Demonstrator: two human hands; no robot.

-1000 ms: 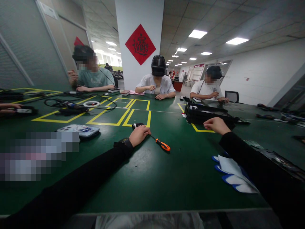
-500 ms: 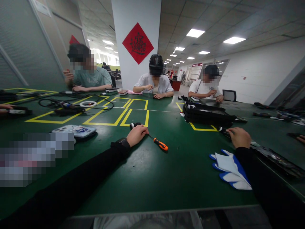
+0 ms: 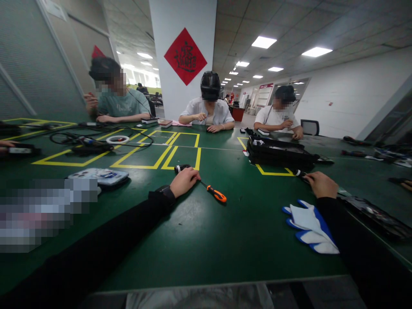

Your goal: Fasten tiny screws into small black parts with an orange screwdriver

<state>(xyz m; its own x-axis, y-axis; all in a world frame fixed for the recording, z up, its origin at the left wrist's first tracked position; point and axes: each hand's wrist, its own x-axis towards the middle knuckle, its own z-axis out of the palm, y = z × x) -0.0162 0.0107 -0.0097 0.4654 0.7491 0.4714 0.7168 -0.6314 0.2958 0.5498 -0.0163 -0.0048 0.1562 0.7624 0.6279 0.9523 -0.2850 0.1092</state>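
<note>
My left hand (image 3: 184, 182) rests on the green table (image 3: 206, 240), its fingers curled together beside a small black object with a white band (image 3: 180, 168). What its fingers hold is partly hidden. The thin shaft of an orange and black screwdriver (image 3: 216, 194) points toward these fingertips. At the right, my right hand (image 3: 322, 185) has its fingers closed at a dark object with a white end (image 3: 299, 173); most of that object is hidden. A white and blue glove (image 3: 311, 226) lies beside my right forearm.
A black open case (image 3: 280, 153) stands beyond my right hand. Black electronic parts (image 3: 376, 214) lie at the right. A phone (image 3: 99, 176) is left of my left hand, with cables (image 3: 86, 141) behind. Three people (image 3: 210, 109) sit across the table; another hand shows at the left edge.
The view has shifted very slightly. Both hands and the screwdriver keep their places on the table.
</note>
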